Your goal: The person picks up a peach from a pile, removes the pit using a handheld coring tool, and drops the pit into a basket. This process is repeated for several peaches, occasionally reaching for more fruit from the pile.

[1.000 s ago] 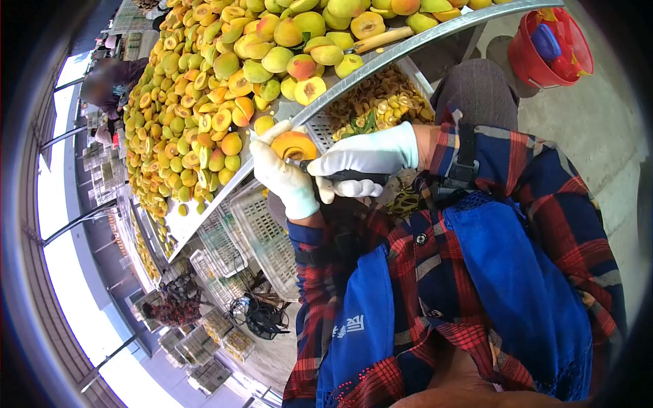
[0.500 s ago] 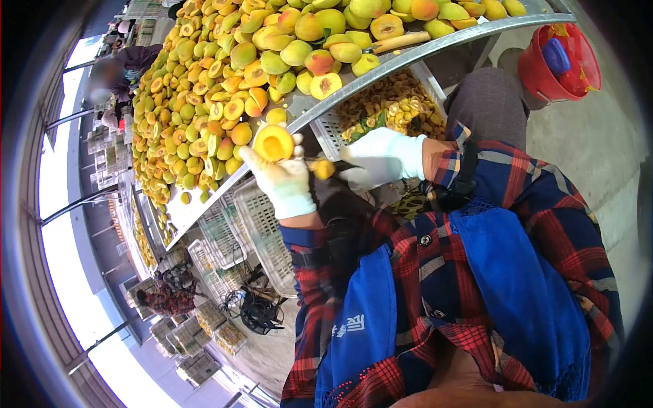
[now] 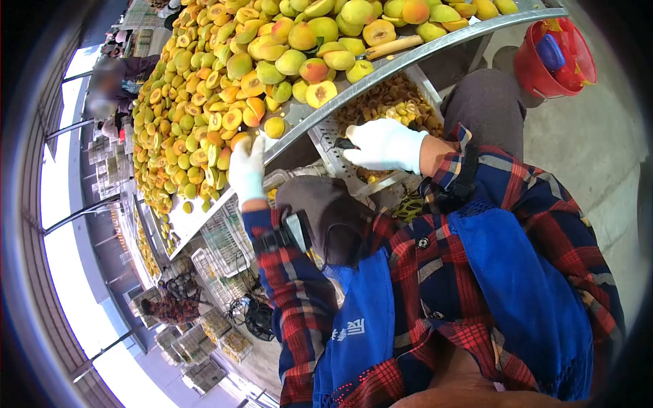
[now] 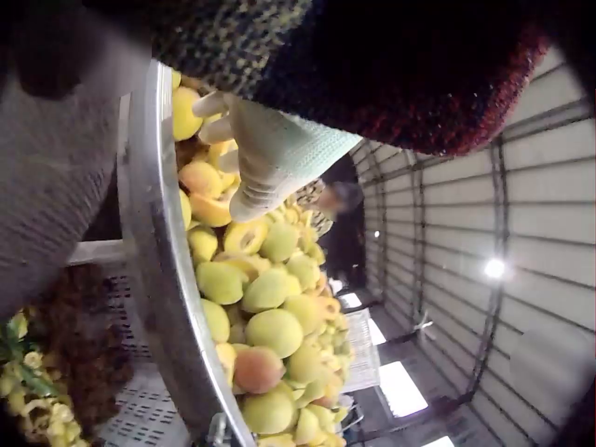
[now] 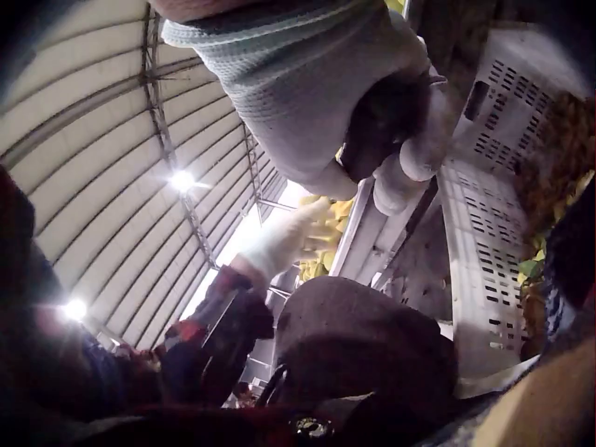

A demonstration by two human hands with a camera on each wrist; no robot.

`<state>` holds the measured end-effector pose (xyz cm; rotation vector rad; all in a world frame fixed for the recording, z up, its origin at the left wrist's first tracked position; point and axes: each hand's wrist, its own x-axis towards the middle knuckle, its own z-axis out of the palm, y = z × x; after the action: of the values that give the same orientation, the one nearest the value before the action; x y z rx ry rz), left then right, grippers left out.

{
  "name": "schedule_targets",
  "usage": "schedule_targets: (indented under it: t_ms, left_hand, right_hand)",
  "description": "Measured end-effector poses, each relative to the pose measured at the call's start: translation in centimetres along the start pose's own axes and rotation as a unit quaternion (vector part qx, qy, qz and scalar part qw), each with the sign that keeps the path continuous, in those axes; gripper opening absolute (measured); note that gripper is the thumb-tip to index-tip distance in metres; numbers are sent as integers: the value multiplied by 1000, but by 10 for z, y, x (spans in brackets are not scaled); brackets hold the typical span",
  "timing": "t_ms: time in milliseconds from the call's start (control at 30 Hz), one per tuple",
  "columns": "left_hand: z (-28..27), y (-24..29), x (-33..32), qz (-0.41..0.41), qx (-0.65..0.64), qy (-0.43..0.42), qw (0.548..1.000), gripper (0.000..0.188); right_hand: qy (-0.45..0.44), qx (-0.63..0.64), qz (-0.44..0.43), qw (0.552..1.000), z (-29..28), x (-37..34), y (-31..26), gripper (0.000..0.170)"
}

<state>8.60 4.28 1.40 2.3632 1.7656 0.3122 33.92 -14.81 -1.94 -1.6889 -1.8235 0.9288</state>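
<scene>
In the head view the gloved left hand [image 3: 247, 170] is at the near edge of a big heap of yellow-orange fruit [image 3: 238, 66], many pieces halved. Its fingers are extended beside an orange piece; in the left wrist view the left hand [image 4: 265, 154] reaches over the fruit with fingers spread, touching or just above it. The gloved right hand [image 3: 388, 144] is curled round a black handle [image 3: 345, 143], over a white crate. In the right wrist view the black handle [image 5: 386, 121] lies in the palm, its far end hidden.
The metal table rim [image 3: 408, 53] curves between the heap and the person. Below it stands a white crate [image 3: 326, 146] with cut scraps. A wooden-handled tool [image 3: 393, 46] lies among the fruit. A red bucket [image 3: 537, 71] stands at the right, another person [image 3: 126, 75] at the left.
The left hand has moved left to the heap and no longer holds the hollowed fruit half. The right hand has drawn apart from it, still gripping the handle; the yellow piece near the tool is out of sight.
</scene>
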Motion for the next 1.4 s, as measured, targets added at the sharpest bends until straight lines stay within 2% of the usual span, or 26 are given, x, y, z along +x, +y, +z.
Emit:
schedule_targets:
  t_ms: [100, 167, 233, 267, 300, 333, 367, 433, 467, 500, 567, 600, 633, 700, 767, 833, 900, 967, 1033, 1100, 1233, 1267, 1300, 1333, 1367, 1400]
  left_hand:
    - [64, -21, 56, 69, -55, -54, 995, 57]
    - [61, 11, 55, 88, 116, -72, 987, 56]
    - [67, 8, 58, 106, 7, -20, 994, 45]
    - [66, 2, 59, 26, -187, -63, 980, 42]
    - [55, 8, 53, -58, -369, -104, 922, 39]
    - [46, 21, 44, -151, -629, -93, 757, 39]
    - [29, 29, 31, -156, -722, -127, 662, 47]
    - [10, 52, 2, -114, -788, -158, 584, 51]
    - [7, 59, -10, -72, -805, -187, 559, 53]
    - [3, 74, -23, -91, -816, -159, 549, 53]
    - [6, 81, -35, -61, -819, -189, 539, 54]
    - [8, 93, -46, -87, -813, -136, 560, 53]
    - [10, 103, -53, -89, -813, -136, 560, 53]
    - [14, 116, -63, -25, -743, -79, 664, 51]
    - [13, 122, -69, -14, -747, -84, 659, 50]
    - [11, 130, -76, 9, -675, -45, 736, 51]
    - [17, 129, -76, 13, -676, -27, 736, 52]
    - [23, 131, -75, 20, -678, -9, 735, 53]
    - [25, 135, -76, 9, -677, 35, 735, 53]
    - [27, 135, -76, 8, -672, 33, 739, 53]
    - [23, 136, -82, -16, -651, 24, 759, 50]
    - [21, 135, -83, -17, -652, 24, 758, 50]
    - [17, 131, -83, -21, -583, 5, 812, 49]
    - [13, 129, -81, -24, -512, -14, 859, 49]
    - [9, 128, -78, -26, -514, -14, 858, 49]
    - [3, 128, -76, -50, -493, -85, 864, 49]
  right_hand:
    - [0, 9, -15, 1000, 4, 4, 2, 43]
    - [7, 16, -29, 999, 2, 7, 2, 43]
    - [13, 49, -19, 999, -4, 7, -4, 43]
    - [32, 61, -22, 997, -7, 7, -5, 40]
    - [35, 66, -22, 997, -10, 7, -9, 40]
    - [56, 79, -23, 995, -13, 9, -13, 39]
    - [73, 91, -25, 993, -14, 10, -15, 38]
    - [94, 103, -44, 989, -9, 13, -18, 39]
    - [125, 93, -81, 984, -2, 16, -17, 39]
    - [155, 82, -118, 977, -1, 17, -19, 39]
    - [147, 91, -123, 977, 0, 14, -21, 37]
    - [165, 101, -129, 973, 1, 15, -23, 36]
    - [184, 110, -135, 967, 3, 16, -24, 36]
    - [219, 113, -153, 957, 7, 18, -24, 36]
    - [214, 99, -149, 960, 8, 18, -24, 36]
    - [202, 95, -141, 964, 6, 15, -23, 36]
    - [189, 94, -134, 968, 8, 14, -24, 36]
    - [185, 135, -162, 960, 11, 15, -23, 36]
    - [192, 124, -192, 954, 16, 19, -20, 36]
    - [170, 130, -146, 966, 17, 20, -19, 35]
    - [165, 95, -176, 966, -3, 13, -20, 34]
    - [108, 73, -138, 982, -16, 11, -22, 33]
    - [50, 51, -98, 993, -23, 10, -21, 33]
    - [58, -5, -131, 990, -15, 14, -11, 33]
    - [57, -6, -130, 990, -17, 16, -5, 33]
    - [39, -35, -144, 988, -19, 17, -1, 34]
